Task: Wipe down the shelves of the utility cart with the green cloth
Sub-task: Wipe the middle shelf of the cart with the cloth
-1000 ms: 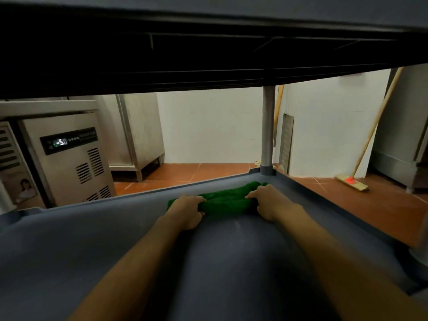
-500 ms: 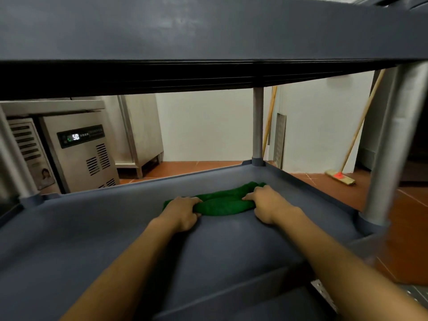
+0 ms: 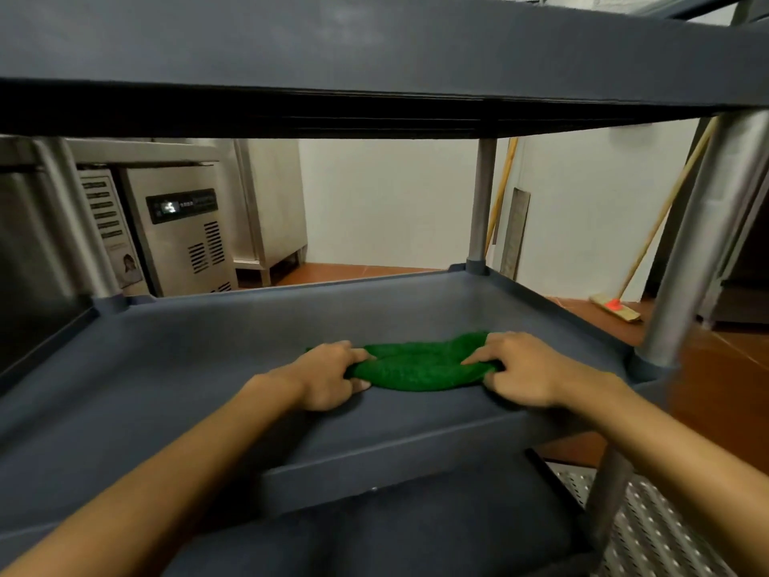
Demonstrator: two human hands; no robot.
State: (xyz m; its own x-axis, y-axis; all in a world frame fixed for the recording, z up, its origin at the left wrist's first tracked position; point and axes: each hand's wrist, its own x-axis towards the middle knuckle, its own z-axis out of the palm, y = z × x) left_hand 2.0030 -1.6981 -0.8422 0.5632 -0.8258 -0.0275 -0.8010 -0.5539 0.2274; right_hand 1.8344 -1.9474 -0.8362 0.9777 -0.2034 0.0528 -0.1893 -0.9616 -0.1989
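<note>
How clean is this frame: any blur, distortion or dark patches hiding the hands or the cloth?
Head view: the green cloth, and the left hand and right hand gripping it, are sharp and evenly lit. Head view: the near right post is motion-smeared and leans from wide-angle distortion. Head view: the upper shelf underside is in deep shadow; the machine display is unreadable.

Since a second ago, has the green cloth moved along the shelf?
Yes. The green cloth has slid toward the near edge of the shelf, away from the far corner post.
</note>
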